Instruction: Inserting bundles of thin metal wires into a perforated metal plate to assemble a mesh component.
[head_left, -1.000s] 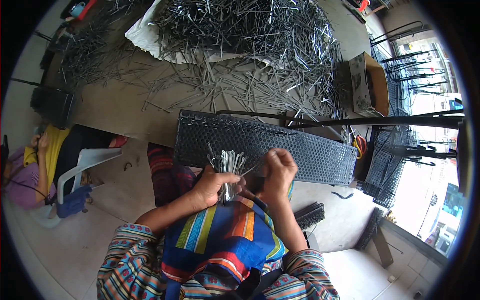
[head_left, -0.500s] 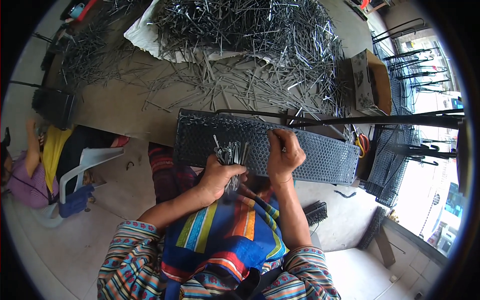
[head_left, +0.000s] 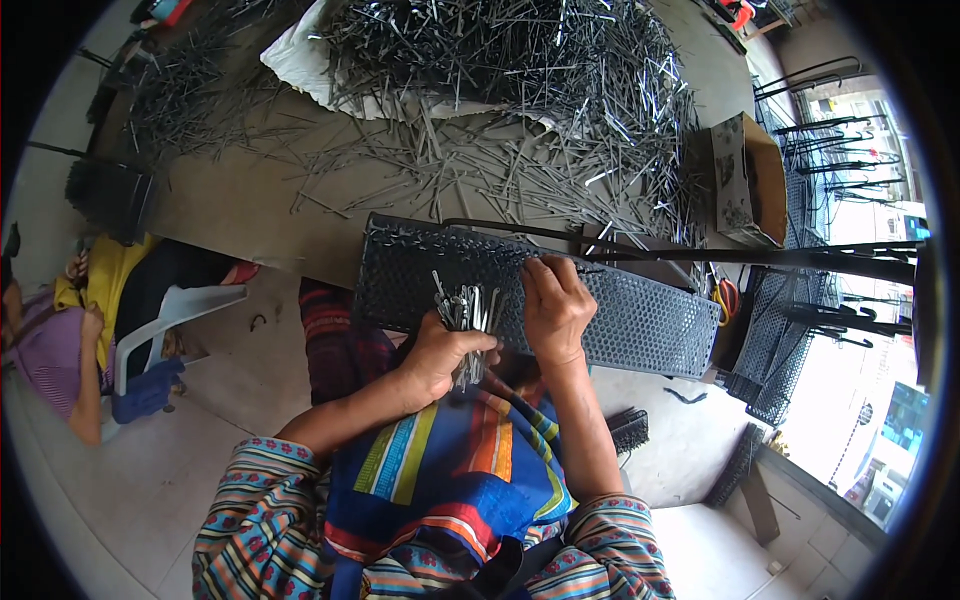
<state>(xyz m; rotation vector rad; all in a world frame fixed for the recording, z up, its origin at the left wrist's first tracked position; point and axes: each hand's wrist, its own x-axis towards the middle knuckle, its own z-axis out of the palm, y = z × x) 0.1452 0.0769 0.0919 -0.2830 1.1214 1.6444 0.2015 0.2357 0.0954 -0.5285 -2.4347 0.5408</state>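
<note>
A bundle of thin grey metal pins (head_left: 468,312) stands upright in my left hand (head_left: 435,362), which is closed round it near the front edge of a long black perforated metal panel (head_left: 650,318). Over the middle of this panel, my right hand (head_left: 558,312) pinches its thumb and fingers together close to the surface. Whatever lies between those fingertips is too small to make out. Rows of small round holes cover the panel, and several pins sit along its far left edge. The panel slants across the table's front edge above my lap.
A large heap of loose pins (head_left: 500,70) covers the far table, partly on white sheeting (head_left: 290,62). An open cardboard box (head_left: 745,180) stands at the right, beside a long black bar (head_left: 780,257). Scissors (head_left: 726,298) lie near the panel's right end. Another person (head_left: 65,345) sits at the left.
My right hand has shifted slightly left over the panel, still pinched. The left hand keeps its bundle in nearly the same place. At the left, the other person's arms have moved.
</note>
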